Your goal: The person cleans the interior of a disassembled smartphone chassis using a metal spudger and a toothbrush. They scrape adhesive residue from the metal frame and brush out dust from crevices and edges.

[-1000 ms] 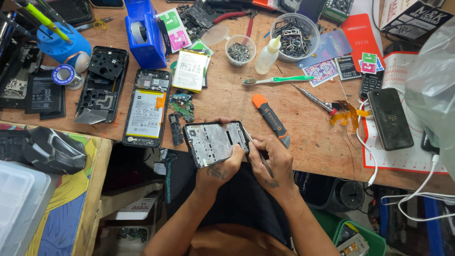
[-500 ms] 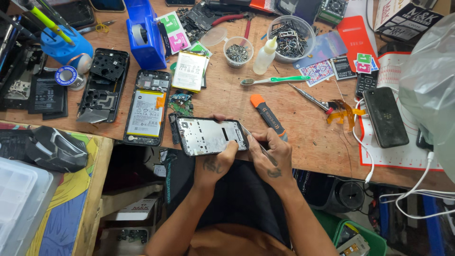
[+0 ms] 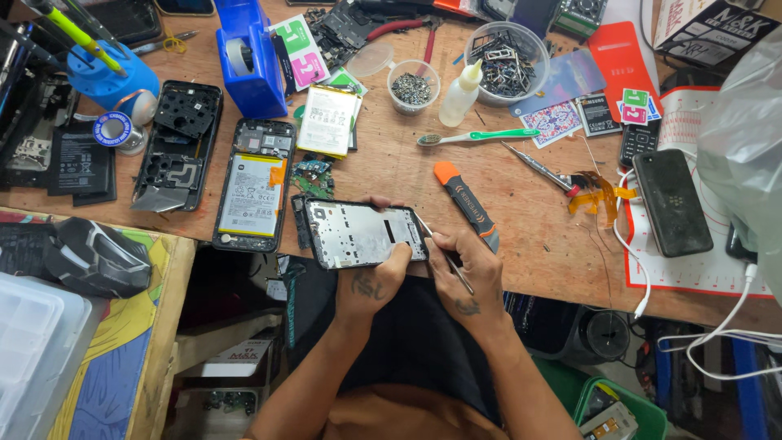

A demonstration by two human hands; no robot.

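Note:
My left hand [image 3: 376, 281] grips an opened phone frame [image 3: 358, 234], silver inside with a dark rim, lying flat at the wooden bench's near edge. My right hand [image 3: 468, 273] pinches thin metal tweezers [image 3: 446, 254] whose tip meets the frame's right end. An orange-and-black utility knife [image 3: 467, 204] lies just behind my right hand. A small green circuit board [image 3: 312, 176] sits behind the frame.
An open phone with its battery showing [image 3: 254, 186] and a black back cover [image 3: 179, 145] lie to the left. Farther back are a loose battery [image 3: 327, 121], a blue tape dispenser [image 3: 251, 59], a screw cup [image 3: 412, 86], a glue bottle [image 3: 459, 93], a green toothbrush [image 3: 479, 136] and a black phone [image 3: 673, 201].
The phone frame has shifted left and turned flatter along the bench edge. My right hand moved to its right end with the tweezers.

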